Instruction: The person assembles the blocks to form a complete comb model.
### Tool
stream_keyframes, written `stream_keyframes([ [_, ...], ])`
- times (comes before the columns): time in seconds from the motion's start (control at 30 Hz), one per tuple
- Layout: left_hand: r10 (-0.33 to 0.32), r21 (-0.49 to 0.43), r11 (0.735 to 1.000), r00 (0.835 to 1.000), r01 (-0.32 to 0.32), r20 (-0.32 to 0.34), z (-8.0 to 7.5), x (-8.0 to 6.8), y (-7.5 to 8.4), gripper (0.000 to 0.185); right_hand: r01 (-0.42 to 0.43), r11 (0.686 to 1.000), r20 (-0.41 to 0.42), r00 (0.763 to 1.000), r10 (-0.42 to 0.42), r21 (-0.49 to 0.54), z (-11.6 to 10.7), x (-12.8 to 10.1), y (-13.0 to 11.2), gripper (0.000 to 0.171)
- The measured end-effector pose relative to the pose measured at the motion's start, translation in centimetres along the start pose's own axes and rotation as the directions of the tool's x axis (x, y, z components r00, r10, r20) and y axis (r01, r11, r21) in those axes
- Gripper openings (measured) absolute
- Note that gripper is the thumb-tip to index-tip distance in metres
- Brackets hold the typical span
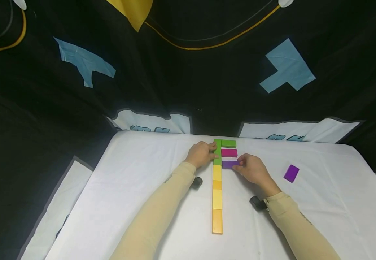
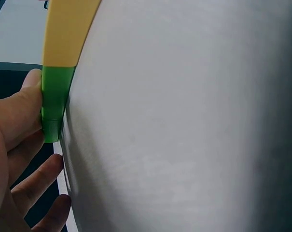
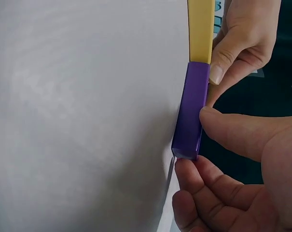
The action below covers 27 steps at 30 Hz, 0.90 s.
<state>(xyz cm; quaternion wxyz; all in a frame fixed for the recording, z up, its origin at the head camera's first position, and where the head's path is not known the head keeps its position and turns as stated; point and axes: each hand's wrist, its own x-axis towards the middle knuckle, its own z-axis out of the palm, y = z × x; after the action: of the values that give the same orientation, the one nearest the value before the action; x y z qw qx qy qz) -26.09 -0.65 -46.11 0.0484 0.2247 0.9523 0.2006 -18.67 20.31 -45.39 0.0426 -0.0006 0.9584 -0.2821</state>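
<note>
On the white table a column of flat blocks runs away from me: yellow blocks (image 1: 217, 198) nearer, green blocks (image 1: 218, 151) at the far end. My left hand (image 1: 201, 153) touches the left side of the green blocks with thumb and forefinger, its other fingers loose in the left wrist view. Beside the column, my right hand (image 1: 253, 168) pinches the outer end of a purple block (image 3: 190, 111); the block's left end meets the column near the lowest green. Just beyond it, a magenta block (image 1: 229, 153) and another green block (image 1: 228, 144) also stick out rightward.
A loose purple block (image 1: 291, 173) lies at an angle to the right on the white cloth (image 1: 324, 209). Behind the table hangs a black curtain (image 1: 191, 86) with blue patches.
</note>
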Motion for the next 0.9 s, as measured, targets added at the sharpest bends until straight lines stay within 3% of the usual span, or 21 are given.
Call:
stream_keyframes([
  [0.9,0.006,0.01,1.0,1.0,-0.006,-0.002,-0.1,-0.08,0.18,0.049,-0.024,1.0,0.011,1.0,0.024,-0.008,-0.01,-0.25,-0.35,0.039],
])
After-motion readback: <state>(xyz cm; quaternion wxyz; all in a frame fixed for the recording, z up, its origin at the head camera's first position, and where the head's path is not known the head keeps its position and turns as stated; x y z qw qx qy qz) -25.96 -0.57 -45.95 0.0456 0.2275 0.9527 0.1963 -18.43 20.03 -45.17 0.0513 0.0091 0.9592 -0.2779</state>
